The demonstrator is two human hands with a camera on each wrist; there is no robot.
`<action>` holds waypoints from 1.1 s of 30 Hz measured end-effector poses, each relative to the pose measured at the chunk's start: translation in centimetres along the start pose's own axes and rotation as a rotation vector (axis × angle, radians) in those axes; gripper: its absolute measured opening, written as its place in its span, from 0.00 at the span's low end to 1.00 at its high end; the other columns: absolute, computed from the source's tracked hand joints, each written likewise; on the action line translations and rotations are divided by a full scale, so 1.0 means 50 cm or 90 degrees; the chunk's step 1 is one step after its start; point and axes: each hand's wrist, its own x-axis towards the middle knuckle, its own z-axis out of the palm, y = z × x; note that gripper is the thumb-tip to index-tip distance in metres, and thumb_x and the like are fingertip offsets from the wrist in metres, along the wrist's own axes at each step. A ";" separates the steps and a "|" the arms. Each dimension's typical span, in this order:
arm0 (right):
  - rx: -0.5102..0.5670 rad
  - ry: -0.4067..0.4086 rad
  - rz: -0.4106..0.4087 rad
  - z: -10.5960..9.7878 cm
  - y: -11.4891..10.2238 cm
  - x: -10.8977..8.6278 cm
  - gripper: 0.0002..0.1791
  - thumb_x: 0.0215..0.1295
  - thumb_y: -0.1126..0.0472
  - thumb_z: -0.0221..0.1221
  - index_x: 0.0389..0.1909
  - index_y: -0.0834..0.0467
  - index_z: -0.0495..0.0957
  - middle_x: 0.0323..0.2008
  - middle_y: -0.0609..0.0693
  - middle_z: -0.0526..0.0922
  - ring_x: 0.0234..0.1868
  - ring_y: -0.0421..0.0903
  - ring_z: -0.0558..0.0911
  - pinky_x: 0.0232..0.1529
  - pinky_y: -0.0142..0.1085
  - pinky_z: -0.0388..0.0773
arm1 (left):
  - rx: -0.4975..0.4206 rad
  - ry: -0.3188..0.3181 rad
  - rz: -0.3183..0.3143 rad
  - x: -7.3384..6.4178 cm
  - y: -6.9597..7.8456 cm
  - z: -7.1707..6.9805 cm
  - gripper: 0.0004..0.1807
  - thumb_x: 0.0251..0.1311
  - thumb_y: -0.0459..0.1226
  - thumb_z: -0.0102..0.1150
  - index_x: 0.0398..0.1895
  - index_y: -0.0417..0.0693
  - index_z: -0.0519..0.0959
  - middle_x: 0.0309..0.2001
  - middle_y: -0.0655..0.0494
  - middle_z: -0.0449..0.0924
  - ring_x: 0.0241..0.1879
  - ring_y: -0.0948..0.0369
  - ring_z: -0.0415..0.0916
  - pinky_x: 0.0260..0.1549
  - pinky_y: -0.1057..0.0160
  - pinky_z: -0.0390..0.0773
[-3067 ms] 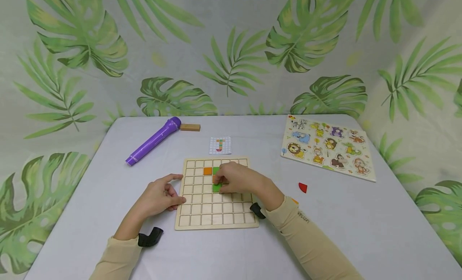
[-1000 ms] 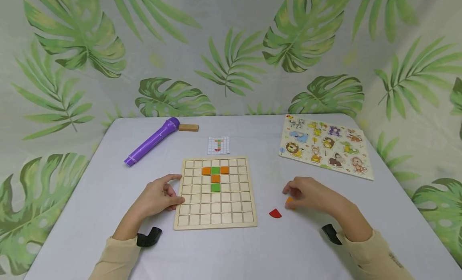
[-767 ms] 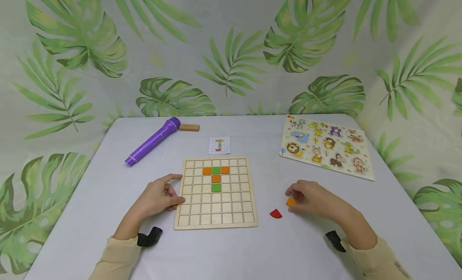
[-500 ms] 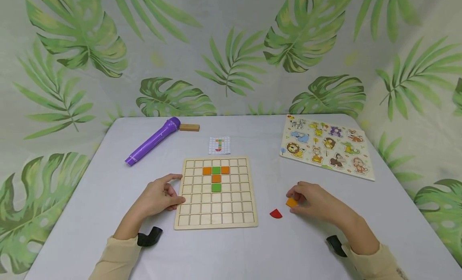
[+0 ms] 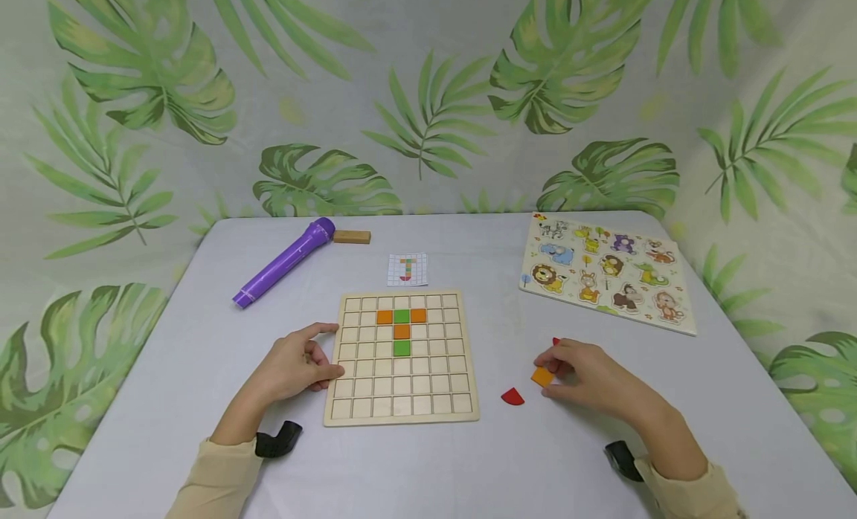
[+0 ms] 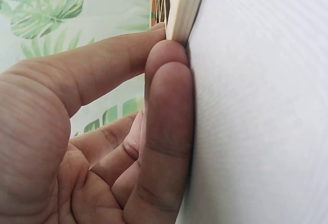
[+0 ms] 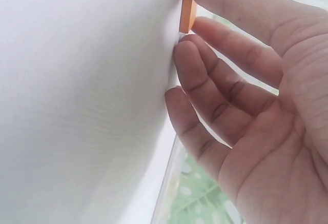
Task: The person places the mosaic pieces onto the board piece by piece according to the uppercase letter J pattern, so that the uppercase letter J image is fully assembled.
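Note:
A wooden grid board (image 5: 402,409) lies flat, with orange and green square tiles in a T shape, such as a green tile (image 5: 402,348). My left hand (image 5: 291,364) rests at the board's left edge, its thumb and index finger touching it well apart. In the left wrist view, more fingertips (image 6: 169,88) meet the board's side. Right of the board, my right hand (image 5: 585,378) pinches a loose orange tile (image 5: 541,377) between thumb and index finger, at the table surface. A red quarter-round piece (image 5: 512,396) lies nearby. Another red piece (image 5: 556,341) is mostly hidden behind the right hand.
Behind the board lies a small pattern card (image 5: 407,270). A purple microphone (image 5: 284,262) and a wooden block (image 5: 352,237) lie at the back left. An animal puzzle board (image 5: 605,273) is at the back right. Leaf-print cloth hangs behind the table.
My right hand has left the board and moved right to the loose orange tile. The second red piece now peeks out behind it. My left hand has stayed at the board's edge.

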 end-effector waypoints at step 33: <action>0.000 0.020 0.022 -0.014 -0.036 0.027 0.14 0.64 0.64 0.74 0.51 0.56 0.89 0.41 0.39 0.85 0.43 0.38 0.82 0.49 0.37 0.85 | -0.003 0.001 0.000 0.002 -0.004 0.000 0.44 0.59 0.38 0.79 0.78 0.45 0.70 0.26 0.57 0.84 0.23 0.60 0.82 0.27 0.63 0.77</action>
